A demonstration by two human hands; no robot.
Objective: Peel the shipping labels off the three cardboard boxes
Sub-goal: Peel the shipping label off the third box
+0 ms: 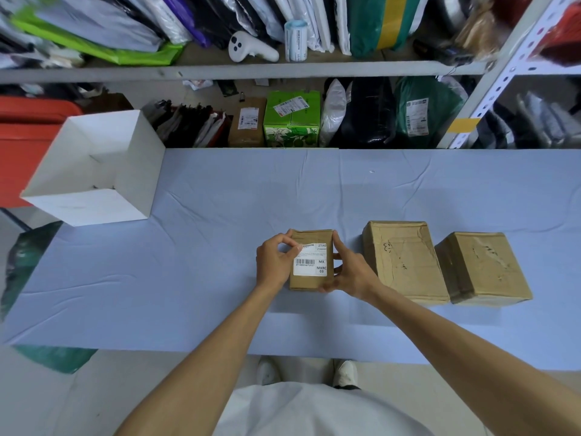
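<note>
Box [309,283] sits mid-frame on the bench [220,247], right hand [349,272] curled round its right side. Left hand [275,262] pinches the upper-left corner of the label [309,261]. The rest of it lies to the right, so I'd guess the peel goes that way.

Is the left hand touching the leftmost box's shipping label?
Touching. Head view: the left hand pinches the shipping label at its upper-left corner, on the leftmost box.
</note>
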